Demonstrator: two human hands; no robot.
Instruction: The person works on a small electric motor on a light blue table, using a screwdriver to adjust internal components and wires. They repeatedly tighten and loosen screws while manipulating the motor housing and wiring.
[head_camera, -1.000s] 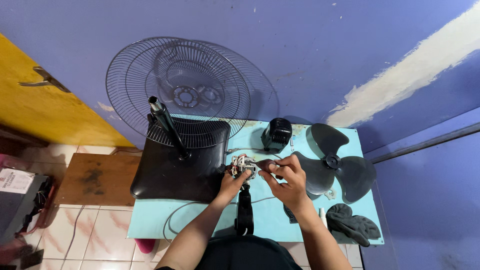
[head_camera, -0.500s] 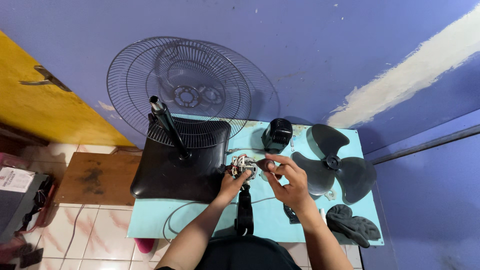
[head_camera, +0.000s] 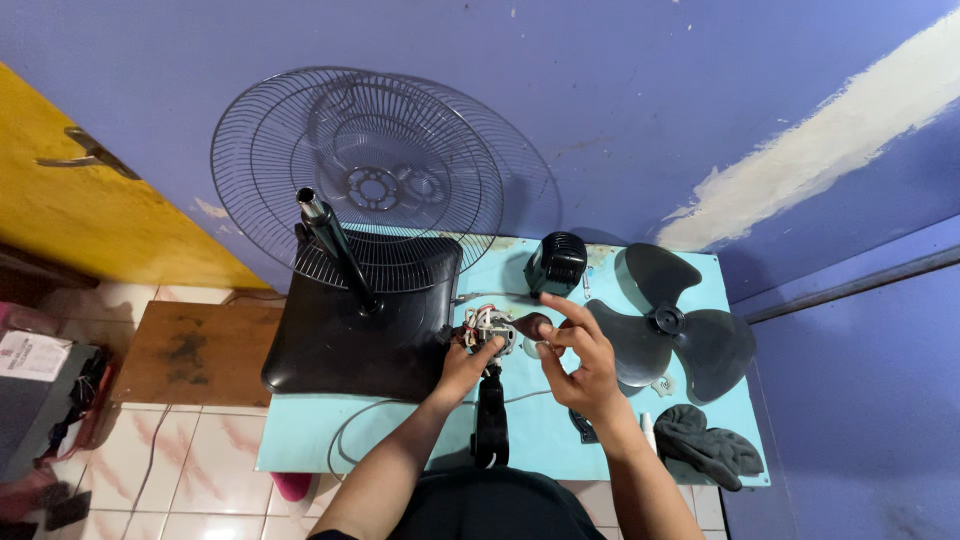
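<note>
A table (head_camera: 300, 440) is being set against the wall. On its left part a fan base (head_camera: 340, 345) is lying, with a pole (head_camera: 335, 245) rising from it. Behind the base, a wire grille (head_camera: 360, 180) is being leaned against the wall. At the table's middle, a motor assembly (head_camera: 487, 327) is being held between the left hand (head_camera: 465, 365) and the right hand (head_camera: 585, 365). Behind it a motor cover (head_camera: 556, 263) is standing. To the right a 3-bladed fan blade (head_camera: 670, 320) is lying flat. At the near right corner a cloth (head_camera: 715, 447) is resting.

The hands (head_camera: 530, 360) cover part of the fan motor (head_camera: 487, 325); its wiring is too small to read. The grey box (head_camera: 30, 400) runs off the left edge.
</note>
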